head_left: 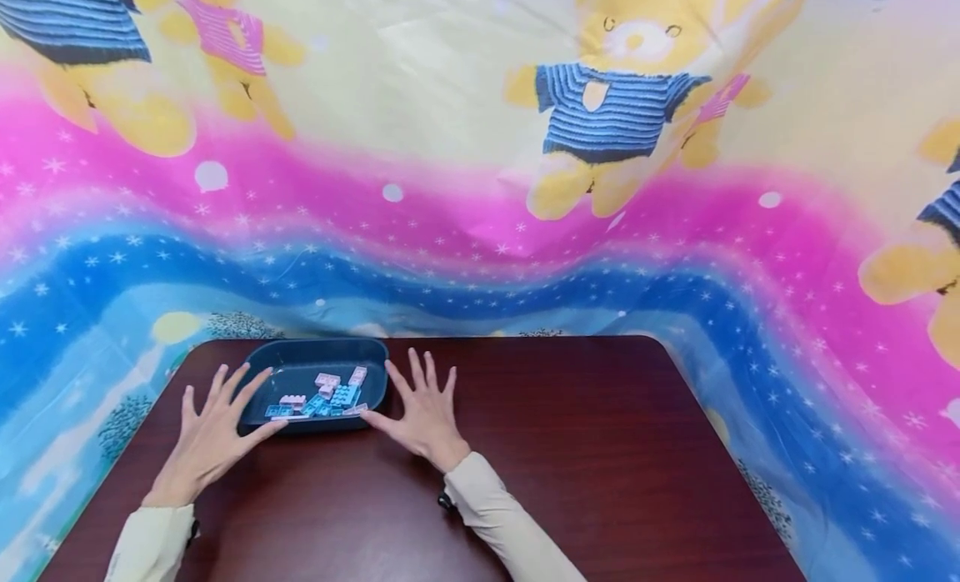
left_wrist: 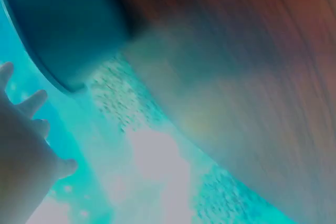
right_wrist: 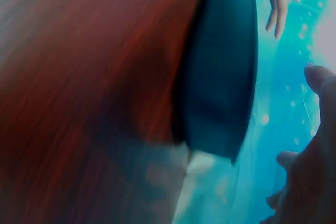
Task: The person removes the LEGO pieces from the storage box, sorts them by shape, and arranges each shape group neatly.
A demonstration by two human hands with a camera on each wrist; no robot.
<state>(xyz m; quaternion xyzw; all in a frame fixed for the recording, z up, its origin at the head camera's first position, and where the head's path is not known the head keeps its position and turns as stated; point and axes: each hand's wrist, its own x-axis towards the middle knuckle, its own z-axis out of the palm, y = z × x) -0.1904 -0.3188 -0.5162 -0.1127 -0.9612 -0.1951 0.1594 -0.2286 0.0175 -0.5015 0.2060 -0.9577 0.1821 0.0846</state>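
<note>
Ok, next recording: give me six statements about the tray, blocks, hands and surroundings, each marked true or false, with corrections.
1. The blocks lie in the tray. True.
2. The tray is at the table's right end, as the head view shows it. False: it is at the far left of the table.
3. The left hand and right hand are at opposite sides of the tray. True.
4. Both hands are curled into fists. False: their fingers are spread.
5. All the blocks are green. False: pink and blue ones show.
6. The backdrop is printed with bears. True.
</note>
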